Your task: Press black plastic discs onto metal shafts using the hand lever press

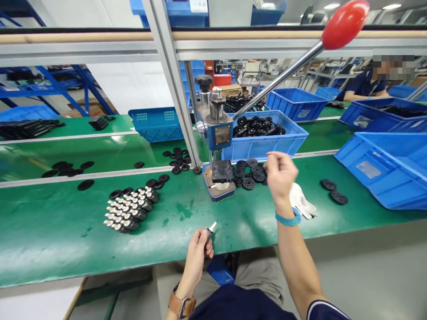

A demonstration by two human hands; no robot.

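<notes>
Near the table's front edge, my left hand [197, 249] is closed around a small black part with a white stem [212, 227], the stem pointing up and right. My right hand [282, 175] is raised at the right of the black discs [248, 183], its fingers curled together; whatever they may pinch is hidden. Between and beyond my hands stands a hand lever press [220, 133] with a black block [222, 171] low on it. Its long lever ends in a red knob [345, 24] at upper right. Several similar white-stemmed parts [128, 211] stand grouped at the left.
A white glove [302, 202] lies beside my right wrist. Blue bins [267, 146] stand behind the press, with another bin [383, 173] at the right. Two black discs [338, 197] lie near that bin. A metal post [176, 89] rises left of the press.
</notes>
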